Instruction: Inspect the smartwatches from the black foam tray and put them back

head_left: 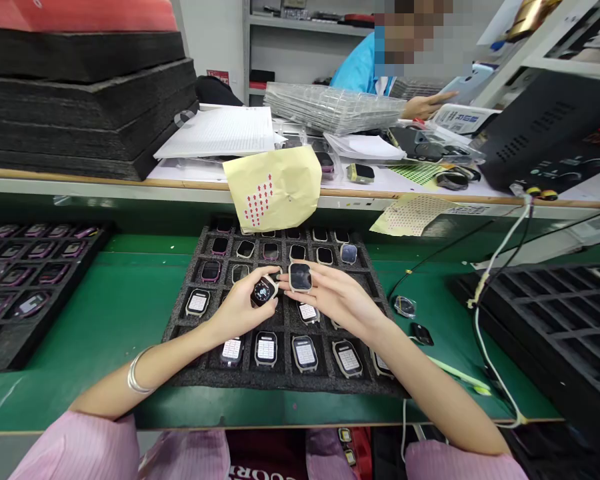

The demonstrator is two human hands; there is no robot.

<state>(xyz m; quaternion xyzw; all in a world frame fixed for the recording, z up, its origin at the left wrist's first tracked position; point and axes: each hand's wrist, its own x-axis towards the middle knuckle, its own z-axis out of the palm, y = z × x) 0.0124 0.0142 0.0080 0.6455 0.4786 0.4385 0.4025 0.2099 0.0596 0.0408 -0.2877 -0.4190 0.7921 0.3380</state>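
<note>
Left hand: closed around the lit watch, thumb on the near side and fingers curled over the far side; point of the grip (240, 303).
Lit watch (263, 291): at the left fingertips, tilted, its graphic display facing up; its long axis seems to slant away and to the right.
Right hand (347, 297): gripping the dark watch with the thumb above, the other fingers stretched leftward toward the left hand.
Dark watch (301, 277): at the right fingertips, screen up, long axis running nearly straight away from the person.
Gap between watches: narrow, side by side; the dark one lies just right of the lit one. The right fingertips sit between them, nearest the lit watch; whether they touch it I cannot tell.
Foam tray (285, 381): beneath both hands, its compartments holding more watches.
Front-row watches (266, 349): nearer the person than both hands, pale screens lit.
Loose watch (405, 306): right of the right hand, on the green bench (145, 267) outside the tray.
Yellow sheet (275, 190): beyond both hands, hanging over the ledge.
</note>
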